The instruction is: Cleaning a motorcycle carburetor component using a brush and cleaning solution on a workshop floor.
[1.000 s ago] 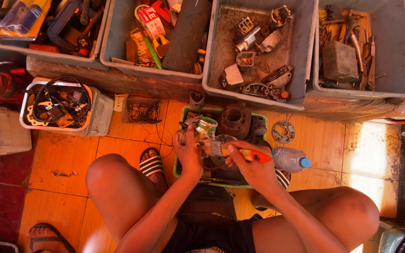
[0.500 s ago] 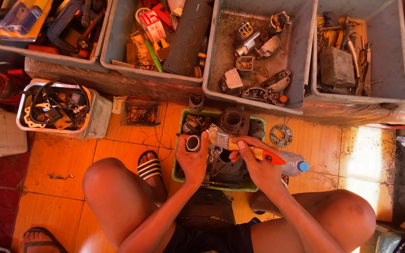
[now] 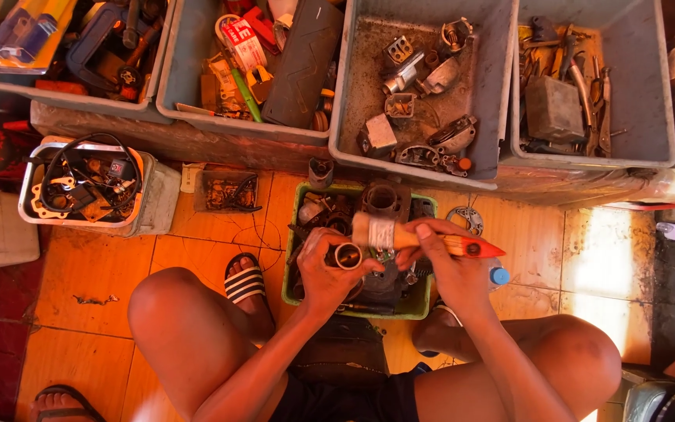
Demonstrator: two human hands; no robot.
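Observation:
I sit on the floor with a green tray (image 3: 294,234) of dark engine parts between my feet. My left hand (image 3: 322,270) grips a small metal ring-shaped sleeve (image 3: 347,255), its open end facing up, over the tray. My right hand (image 3: 443,266) holds a paintbrush (image 3: 423,238) with a wooden handle and red tip, its bristles pointing left just above the sleeve. A dark cylinder part (image 3: 383,198) stands at the tray's far side.
Grey bins of metal parts (image 3: 419,86), tools (image 3: 568,94) and mixed items (image 3: 255,62) line the back. A white tub of cables (image 3: 87,187) stands left. A round gasket plate (image 3: 468,219) and a plastic bottle with blue cap (image 3: 498,275) lie right of the tray.
My left hand has lowered and turned the sleeve so its opening faces up. The brush has swung from pointing at the part to lying level above it.

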